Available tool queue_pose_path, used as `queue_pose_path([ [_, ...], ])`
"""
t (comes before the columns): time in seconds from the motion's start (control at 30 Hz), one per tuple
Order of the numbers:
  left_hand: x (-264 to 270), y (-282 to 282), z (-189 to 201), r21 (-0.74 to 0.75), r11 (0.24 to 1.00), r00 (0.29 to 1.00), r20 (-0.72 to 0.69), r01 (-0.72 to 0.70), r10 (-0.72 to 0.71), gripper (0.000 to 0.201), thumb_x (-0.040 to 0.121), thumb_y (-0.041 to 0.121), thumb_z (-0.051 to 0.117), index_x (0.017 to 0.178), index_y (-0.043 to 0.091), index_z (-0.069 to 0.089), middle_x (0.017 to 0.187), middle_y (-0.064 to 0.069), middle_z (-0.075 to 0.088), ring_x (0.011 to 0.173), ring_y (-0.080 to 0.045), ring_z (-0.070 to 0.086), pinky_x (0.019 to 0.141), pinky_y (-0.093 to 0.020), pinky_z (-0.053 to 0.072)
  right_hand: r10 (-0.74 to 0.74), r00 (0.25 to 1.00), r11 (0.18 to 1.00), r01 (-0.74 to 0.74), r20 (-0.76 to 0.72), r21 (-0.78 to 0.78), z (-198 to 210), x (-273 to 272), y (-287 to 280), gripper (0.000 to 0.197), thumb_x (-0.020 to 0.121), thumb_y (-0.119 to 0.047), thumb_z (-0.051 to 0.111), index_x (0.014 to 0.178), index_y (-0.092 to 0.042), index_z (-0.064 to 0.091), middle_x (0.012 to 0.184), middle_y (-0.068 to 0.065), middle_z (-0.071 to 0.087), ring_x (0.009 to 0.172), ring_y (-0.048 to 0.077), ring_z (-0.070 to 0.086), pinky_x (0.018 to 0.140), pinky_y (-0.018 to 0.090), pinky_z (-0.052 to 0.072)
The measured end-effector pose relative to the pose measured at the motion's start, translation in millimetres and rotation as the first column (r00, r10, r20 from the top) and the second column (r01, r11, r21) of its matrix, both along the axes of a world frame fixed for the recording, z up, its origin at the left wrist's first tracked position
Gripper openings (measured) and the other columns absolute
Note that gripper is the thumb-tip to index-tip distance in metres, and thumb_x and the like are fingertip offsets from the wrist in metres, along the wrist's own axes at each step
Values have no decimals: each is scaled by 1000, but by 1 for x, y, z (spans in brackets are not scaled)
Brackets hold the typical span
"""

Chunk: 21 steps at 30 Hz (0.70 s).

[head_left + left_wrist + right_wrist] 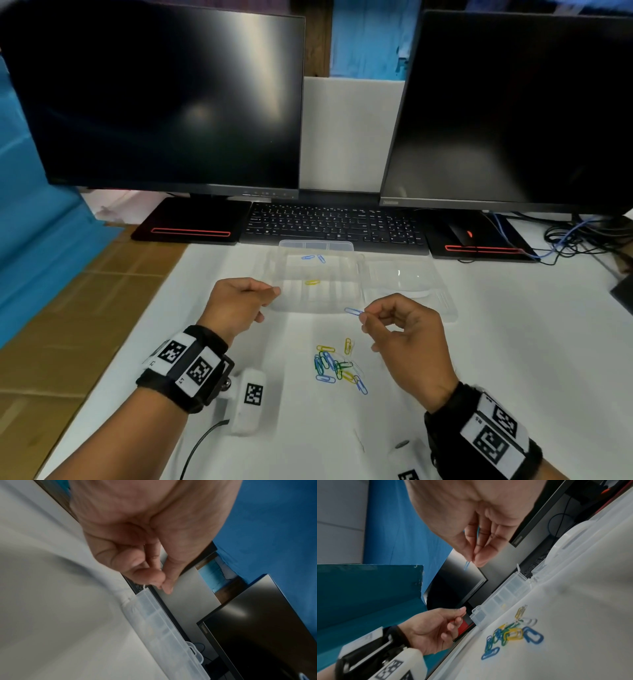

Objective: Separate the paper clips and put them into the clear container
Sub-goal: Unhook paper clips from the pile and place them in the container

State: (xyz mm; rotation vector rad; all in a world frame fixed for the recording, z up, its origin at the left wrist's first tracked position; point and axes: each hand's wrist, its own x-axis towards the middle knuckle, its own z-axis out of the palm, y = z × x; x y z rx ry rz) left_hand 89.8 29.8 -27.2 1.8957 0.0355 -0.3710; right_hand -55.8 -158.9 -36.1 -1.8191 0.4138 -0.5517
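Note:
My right hand [363, 317] pinches a light blue paper clip [354, 311] between thumb and forefinger, just above the near edge of the clear container [284, 306]; the clip [467, 565] juts from the fingertips of that hand [474, 559]. My left hand [274, 292] hovers at the container's left edge, thumb and forefinger pressed together [162, 584] on what looks like a thin white clip [145, 586], barely visible. Inside the container lie two blue clips [308, 257] and a yellow one [312, 282]. A tangled pile of clips [337, 368] lies on the white table between my hands.
The container's clear lid [404, 284] lies open to its right. Behind it are a black keyboard [335, 222], two dark monitors [164, 102], a mouse [462, 234] and loose cables [575, 236]. Brown cardboard [51, 342] borders the table on the left.

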Motion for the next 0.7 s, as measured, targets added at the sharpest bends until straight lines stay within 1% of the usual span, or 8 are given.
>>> queue_pose_path([
  [0.1,-1,10,1,30,998,998,-29,58,-57,11,80,19,73,83,8,72,73,-2,64,49,-13,56,47,-23,37,-3,1000,1000,3,23,18,2,2,-3,19,80,-3,72,69,-19,69,69,6,70,72,26,66,56,45,58],
  [0.17,-4,11,4,65,983,984,-48,173,-170,5,81,16,70,82,12,74,73,0,67,51,-11,60,47,-22,41,5,999,998,-7,41,55,4,4,-3,18,81,1,70,73,-15,69,72,11,70,73,27,66,50,30,55],
  [0.23,-10,7,7,105,943,949,-60,316,-311,7,82,13,68,81,13,75,73,2,70,54,-11,64,50,-21,44,14,999,996,-18,51,87,7,5,-4,21,82,5,65,79,-16,70,73,11,71,71,21,66,49,22,53],
  [0.33,-22,-10,12,198,859,881,-71,473,-469,10,82,13,66,82,12,75,77,-1,72,59,-14,67,53,-22,46,15,998,995,-21,59,97,8,5,-5,24,83,5,65,79,-18,72,72,7,70,71,18,66,50,19,53],
  [0.4,-28,-23,12,269,801,841,-78,535,-535,12,81,14,62,81,11,74,72,-2,72,59,-16,67,51,-21,46,13,998,995,-19,60,98,7,5,-7,22,83,3,67,76,-17,72,71,5,69,70,17,65,50,19,53],
  [0.47,-34,-37,10,348,739,804,-80,577,-590,14,79,14,60,75,15,74,69,-2,71,57,-17,68,53,-26,52,12,998,995,-18,56,97,7,3,-8,20,83,2,67,75,-15,72,70,4,68,70,16,63,50,22,54],
  [0.57,-42,-60,7,493,654,770,-54,574,-636,13,76,25,65,67,20,72,69,-4,74,55,-16,68,66,-32,59,17,998,994,-23,57,108,8,0,-11,21,83,3,66,74,-15,71,70,3,68,70,17,63,50,23,54],
  [0.7,-51,-90,2,696,529,770,-54,486,-636,28,70,37,69,85,12,67,80,-2,71,73,-22,68,68,-32,57,3,997,991,-13,75,135,13,-1,-17,21,84,3,66,74,-15,70,69,2,67,70,19,64,49,20,53],
])
